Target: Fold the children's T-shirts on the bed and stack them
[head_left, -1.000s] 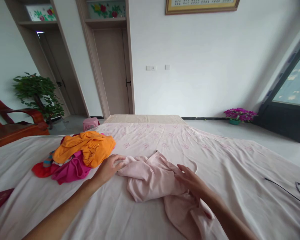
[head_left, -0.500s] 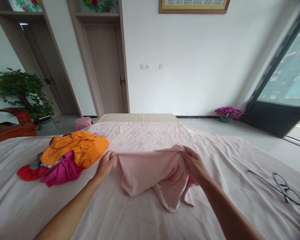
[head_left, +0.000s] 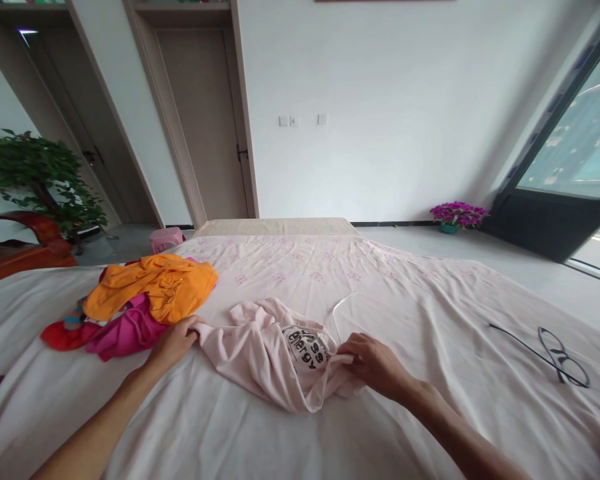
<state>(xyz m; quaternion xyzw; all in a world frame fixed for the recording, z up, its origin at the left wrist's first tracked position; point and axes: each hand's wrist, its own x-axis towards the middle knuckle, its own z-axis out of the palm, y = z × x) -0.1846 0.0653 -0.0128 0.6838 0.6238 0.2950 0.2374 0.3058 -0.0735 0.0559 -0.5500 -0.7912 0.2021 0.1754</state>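
Note:
A pale pink garment (head_left: 250, 357) lies crumpled on the bedsheet (head_left: 400, 313), with black lettering on a white patch showing in its middle. My left hand (head_left: 176, 341) pinches its left end, close beside the heap of clothes. At the other side, my right hand (head_left: 373, 360) is closed on a fold near the lettering. A thin white strip (head_left: 341, 303) sticks up behind the garment; whether it belongs to it I cannot tell. The fingertips of both hands are partly hidden by the cloth.
To the left sits a heap of clothes with an orange shirt (head_left: 155, 287) over magenta and red pieces. Black-framed glasses (head_left: 555, 360) rest on the sheet at the right. Beyond the bed are a pink stool (head_left: 167, 239), purple flowers (head_left: 459, 215) and a wooden chair (head_left: 35, 243).
The garment has gone from being held stretched up to lying lower on the sheet, and its lettering now shows. My left hand has moved left, my right hand slightly down.

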